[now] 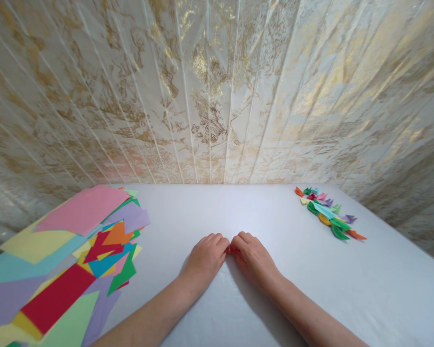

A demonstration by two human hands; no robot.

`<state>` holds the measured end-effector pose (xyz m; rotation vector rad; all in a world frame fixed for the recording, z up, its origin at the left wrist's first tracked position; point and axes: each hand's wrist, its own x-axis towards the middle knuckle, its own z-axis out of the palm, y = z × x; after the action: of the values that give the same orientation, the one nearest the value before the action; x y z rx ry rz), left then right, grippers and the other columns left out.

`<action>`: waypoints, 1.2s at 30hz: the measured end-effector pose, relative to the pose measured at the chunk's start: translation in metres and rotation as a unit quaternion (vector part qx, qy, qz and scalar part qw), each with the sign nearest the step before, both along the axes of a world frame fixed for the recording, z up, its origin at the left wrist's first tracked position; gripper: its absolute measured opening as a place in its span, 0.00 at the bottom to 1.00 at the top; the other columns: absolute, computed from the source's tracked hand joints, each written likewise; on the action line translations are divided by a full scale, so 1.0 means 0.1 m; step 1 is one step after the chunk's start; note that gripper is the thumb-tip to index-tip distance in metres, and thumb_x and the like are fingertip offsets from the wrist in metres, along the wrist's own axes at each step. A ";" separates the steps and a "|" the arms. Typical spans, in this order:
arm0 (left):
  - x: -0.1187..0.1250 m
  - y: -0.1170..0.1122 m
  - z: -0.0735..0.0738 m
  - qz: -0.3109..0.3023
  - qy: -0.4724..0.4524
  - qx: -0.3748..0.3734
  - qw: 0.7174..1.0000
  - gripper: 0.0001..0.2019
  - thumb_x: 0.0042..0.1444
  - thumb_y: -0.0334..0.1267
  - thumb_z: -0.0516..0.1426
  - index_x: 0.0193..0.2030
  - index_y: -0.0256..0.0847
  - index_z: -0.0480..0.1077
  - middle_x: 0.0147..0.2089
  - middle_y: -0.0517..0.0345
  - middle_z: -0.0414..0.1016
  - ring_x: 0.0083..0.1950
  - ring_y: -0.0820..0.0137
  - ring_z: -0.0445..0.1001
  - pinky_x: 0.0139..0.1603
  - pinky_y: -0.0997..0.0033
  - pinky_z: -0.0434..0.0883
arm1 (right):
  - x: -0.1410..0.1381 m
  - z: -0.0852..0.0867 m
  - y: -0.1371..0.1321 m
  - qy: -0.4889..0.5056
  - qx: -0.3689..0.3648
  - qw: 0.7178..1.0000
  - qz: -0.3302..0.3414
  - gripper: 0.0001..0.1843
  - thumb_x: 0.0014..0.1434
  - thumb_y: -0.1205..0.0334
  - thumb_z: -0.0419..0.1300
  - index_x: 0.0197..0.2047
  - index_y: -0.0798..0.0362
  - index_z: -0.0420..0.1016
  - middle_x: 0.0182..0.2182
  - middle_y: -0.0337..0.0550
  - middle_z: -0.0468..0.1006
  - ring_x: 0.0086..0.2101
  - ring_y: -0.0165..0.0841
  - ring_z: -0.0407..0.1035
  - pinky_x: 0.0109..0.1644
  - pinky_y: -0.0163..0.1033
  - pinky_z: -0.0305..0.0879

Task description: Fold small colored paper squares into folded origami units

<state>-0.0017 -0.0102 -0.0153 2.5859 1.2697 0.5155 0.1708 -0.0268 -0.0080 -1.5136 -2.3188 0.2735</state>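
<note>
Both my hands meet above the middle of the white table point(188, 207). Between them a small red-orange piece of folded paper point(233, 250) peeks out, mostly covered by fingers. My left hand point(207, 258) has its fingers curled and pinched at the paper's left end. The curled fingers of my right hand point(253, 259) close on the right part of the same piece. Its full shape is hidden.
Loose coloured paper sheets, a large pink one point(90, 207) and a red one point(58, 299) among them, spread over the left side. Several small folded paper pieces point(325, 212) lie in rows at the back right. A gold-patterned curtain point(210, 96) hangs behind the table.
</note>
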 end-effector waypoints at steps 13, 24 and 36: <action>0.01 -0.07 0.14 0.028 -0.033 -0.088 0.995 0.05 0.59 0.30 0.55 0.32 0.41 0.67 0.37 0.57 0.70 0.41 0.65 0.68 0.42 0.66 0.62 | 0.09 0.15 0.01 0.059 -0.124 0.991 -0.008 0.08 0.57 0.72 0.57 0.33 0.51 0.75 0.31 0.40 0.74 0.32 0.31 0.68 0.36 0.34 0.58; 0.02 -0.05 0.11 0.067 -0.010 -0.056 0.996 0.07 0.61 0.32 0.55 0.31 0.41 0.66 0.36 0.57 0.70 0.40 0.65 0.68 0.41 0.65 0.63 | 0.07 0.07 0.03 0.027 -0.114 0.990 -0.075 0.07 0.60 0.67 0.56 0.31 0.52 0.72 0.30 0.39 0.74 0.29 0.29 0.66 0.33 0.33 0.53; 0.07 -0.06 0.14 0.090 0.063 -0.030 0.994 0.05 0.61 0.32 0.56 0.33 0.40 0.66 0.38 0.56 0.70 0.42 0.64 0.69 0.43 0.64 0.66 | -0.03 0.14 0.01 -0.078 -0.120 0.985 -0.099 0.09 0.64 0.65 0.52 0.35 0.53 0.72 0.35 0.45 0.76 0.34 0.34 0.69 0.34 0.36 0.53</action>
<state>0.0054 -0.0162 -0.0010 2.5032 1.5450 0.3433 0.1683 -0.0257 0.0059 -1.9320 -2.2954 0.4064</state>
